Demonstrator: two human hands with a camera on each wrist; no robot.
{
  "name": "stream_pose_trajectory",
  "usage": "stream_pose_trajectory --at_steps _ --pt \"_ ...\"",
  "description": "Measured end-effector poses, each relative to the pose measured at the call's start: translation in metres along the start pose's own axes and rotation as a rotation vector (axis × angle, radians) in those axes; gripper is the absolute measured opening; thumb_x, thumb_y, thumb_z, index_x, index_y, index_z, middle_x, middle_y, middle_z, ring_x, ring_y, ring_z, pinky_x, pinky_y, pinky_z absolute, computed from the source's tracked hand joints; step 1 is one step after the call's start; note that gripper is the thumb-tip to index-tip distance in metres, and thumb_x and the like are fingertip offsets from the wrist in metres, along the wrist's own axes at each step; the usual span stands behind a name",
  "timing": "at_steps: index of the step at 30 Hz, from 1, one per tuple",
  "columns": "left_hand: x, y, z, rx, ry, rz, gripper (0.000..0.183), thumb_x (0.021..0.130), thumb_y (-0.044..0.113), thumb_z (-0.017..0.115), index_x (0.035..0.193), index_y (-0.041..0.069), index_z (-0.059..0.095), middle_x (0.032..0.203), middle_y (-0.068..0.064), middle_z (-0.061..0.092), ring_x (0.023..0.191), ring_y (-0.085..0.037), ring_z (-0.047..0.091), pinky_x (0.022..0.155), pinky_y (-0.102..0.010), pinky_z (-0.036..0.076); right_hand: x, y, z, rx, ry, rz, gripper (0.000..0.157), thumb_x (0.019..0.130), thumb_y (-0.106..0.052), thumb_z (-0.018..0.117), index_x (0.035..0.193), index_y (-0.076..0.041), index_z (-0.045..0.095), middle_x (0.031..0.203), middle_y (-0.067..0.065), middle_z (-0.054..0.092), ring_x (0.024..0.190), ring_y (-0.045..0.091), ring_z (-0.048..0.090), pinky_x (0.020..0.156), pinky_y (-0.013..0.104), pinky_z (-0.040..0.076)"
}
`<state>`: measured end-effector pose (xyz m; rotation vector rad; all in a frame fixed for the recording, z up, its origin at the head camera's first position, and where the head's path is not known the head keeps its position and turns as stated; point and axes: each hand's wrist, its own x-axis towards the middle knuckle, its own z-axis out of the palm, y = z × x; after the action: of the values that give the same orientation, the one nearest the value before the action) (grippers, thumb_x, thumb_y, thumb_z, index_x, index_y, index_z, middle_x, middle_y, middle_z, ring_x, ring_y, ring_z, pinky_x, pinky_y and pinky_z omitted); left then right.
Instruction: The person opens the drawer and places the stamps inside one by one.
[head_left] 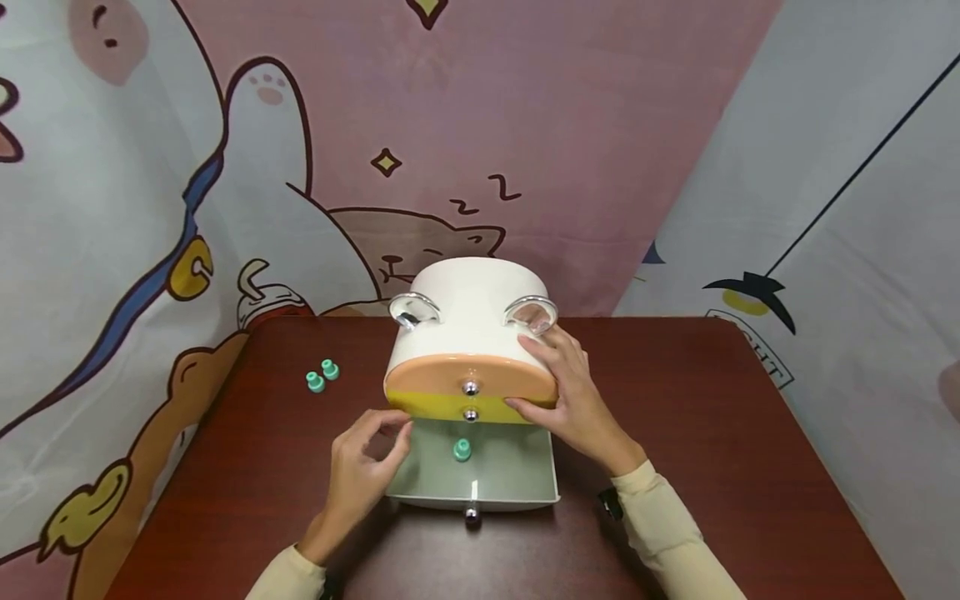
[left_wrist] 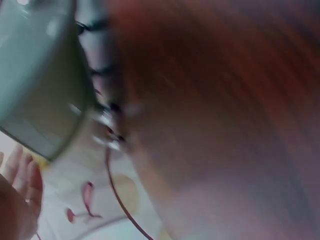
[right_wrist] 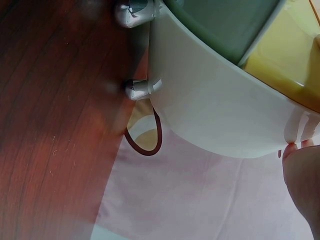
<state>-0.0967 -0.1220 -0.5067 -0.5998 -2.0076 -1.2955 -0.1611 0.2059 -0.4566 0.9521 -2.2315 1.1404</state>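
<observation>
A small white drawer cabinet (head_left: 476, 304) with silver ear-like rings stands on the table. Its orange drawer (head_left: 435, 372) and yellow drawer (head_left: 435, 405) are closed, while the green bottom drawer (head_left: 510, 475) is pulled out. One small teal stepped piece (head_left: 462, 450) sits in the green drawer. My right hand (head_left: 573, 396) grips the cabinet's right side, thumb on the yellow front and fingers along the white shell. At the front left corner, my left hand (head_left: 363, 462) hovers by the green drawer, thumb and forefinger bent toward each other, nothing visible between them.
Two more teal pieces (head_left: 322, 376) stand on the brown table (head_left: 247, 467), left of the cabinet. Behind the table hangs a cartoon-printed cloth (head_left: 585, 150). A silver knob (head_left: 472, 514) sticks out from the green drawer's front.
</observation>
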Motion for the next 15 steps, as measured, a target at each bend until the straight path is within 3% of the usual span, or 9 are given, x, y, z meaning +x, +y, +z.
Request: stream_pose_trajectory --at_steps 3,9,15 --pt "-0.005 -0.016 -0.011 0.069 0.069 -0.013 0.026 0.081 -0.013 0.081 0.101 0.003 0.079 0.086 -0.004 0.074 0.069 -0.018 0.066 0.060 -0.026 0.054 0.000 -0.001 0.000 0.003 -0.002 0.007 0.102 0.072 -0.008 0.103 0.159 -0.018 0.052 0.159 0.015 0.047 0.148 0.040 0.037 0.107 0.059 0.029" --pt "-0.006 -0.033 -0.039 0.161 0.142 -0.254 0.019 0.090 -0.009 0.079 0.104 0.003 0.079 0.078 -0.002 0.073 0.062 -0.011 0.062 0.058 -0.015 0.047 -0.001 -0.003 0.001 0.011 -0.010 0.021 0.100 0.073 -0.009 0.103 0.159 -0.019 0.052 0.159 0.015 0.047 0.147 0.039 0.038 0.109 0.059 0.028" --pt "0.009 -0.053 -0.062 0.298 0.237 -0.409 0.018 0.092 -0.004 0.077 0.109 0.000 0.075 0.083 -0.008 0.074 0.068 -0.002 0.060 0.063 -0.012 0.043 0.001 -0.003 0.000 0.009 -0.003 0.006 0.100 0.072 -0.009 0.103 0.158 -0.017 0.052 0.159 0.015 0.047 0.147 0.039 0.038 0.110 0.058 0.028"
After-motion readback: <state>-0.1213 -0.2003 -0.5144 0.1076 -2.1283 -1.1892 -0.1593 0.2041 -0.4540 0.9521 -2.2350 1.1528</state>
